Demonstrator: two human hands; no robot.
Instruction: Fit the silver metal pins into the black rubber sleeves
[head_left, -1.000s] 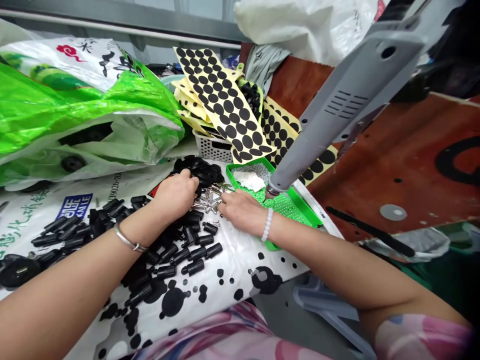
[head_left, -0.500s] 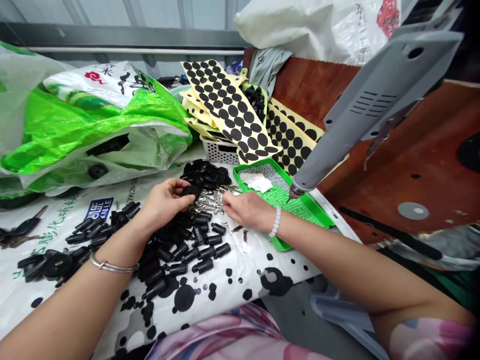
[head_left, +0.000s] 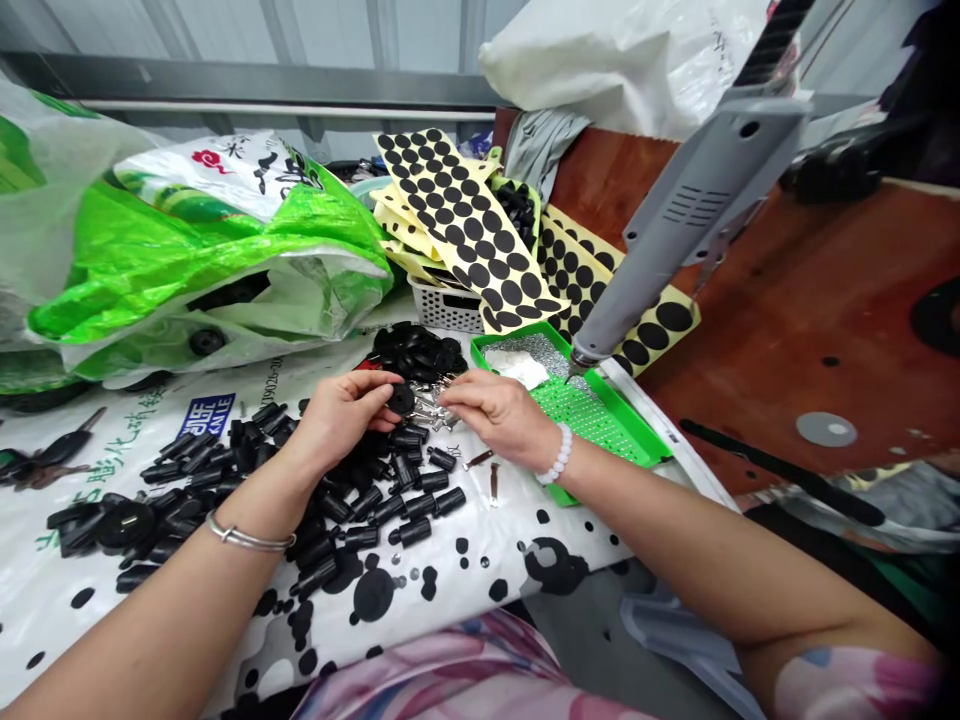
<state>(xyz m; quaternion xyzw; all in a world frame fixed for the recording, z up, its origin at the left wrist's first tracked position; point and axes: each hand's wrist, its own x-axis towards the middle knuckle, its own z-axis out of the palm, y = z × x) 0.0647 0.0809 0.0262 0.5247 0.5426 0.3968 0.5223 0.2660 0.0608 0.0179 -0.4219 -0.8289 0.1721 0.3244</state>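
My left hand (head_left: 341,415) pinches a small round black plastic part (head_left: 401,399) between thumb and fingers, above a scatter of black cylindrical caps (head_left: 390,495). Just to its right, my right hand (head_left: 495,408) is closed in a pinch over a small heap of shiny metal pins (head_left: 435,405), its fingertips close to the black part; what it grips is too small to name. A pile of black round parts (head_left: 416,350) lies just behind both hands.
A green tray (head_left: 600,415) with tiny metal pieces sits right of my hands, under a hanging grey electric screwdriver (head_left: 675,220). Yellow sheets of black round pads (head_left: 465,225) lean on a white basket (head_left: 446,308). A green-and-white plastic sack (head_left: 187,250) lies at left.
My left hand has lifted a round black part out of the pile and brought it toward my right hand, which rose slightly from the metal pins. The view shifted a little.
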